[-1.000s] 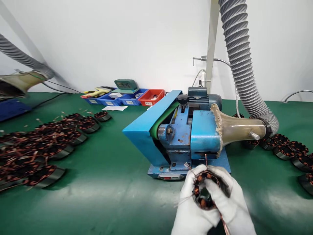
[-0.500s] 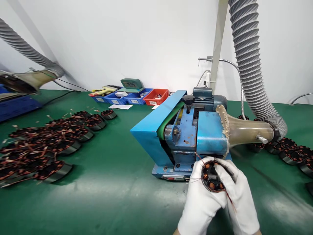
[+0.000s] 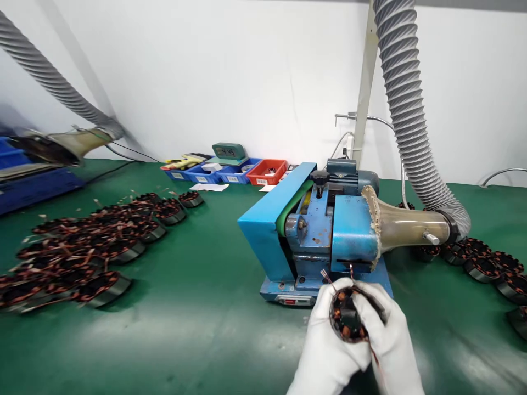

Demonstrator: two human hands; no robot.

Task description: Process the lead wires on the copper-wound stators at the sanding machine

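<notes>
Both my hands, in white gloves, hold one motor stator [image 3: 347, 322], a dark ring with copper windings and loose wire leads. My left hand [image 3: 325, 340] is closed round its left and lower side. My right hand [image 3: 387, 323] grips the right side, its fingers reaching over the rim and into the opening. Wire ends stick up from the top of the ring toward the machine, and another lead hangs down by my right hand. Just beyond stands a blue belt sander [image 3: 313, 236] with a green belt, apart from the stator.
Many stators [image 3: 94, 247] with leads lie on the green table [image 3: 185, 334] at left; several more [image 3: 486, 266] lie at right. A grey duct [image 3: 405, 109] joins the sander's hood. Blue bins [image 3: 233, 176], a red bin [image 3: 267, 173] and a clock [image 3: 228, 151] stand at the back.
The camera view has shifted a little. My hands have lowered slightly with the stator, and its wire ends now point up more toward the sander. Both hands still grip the stator.
</notes>
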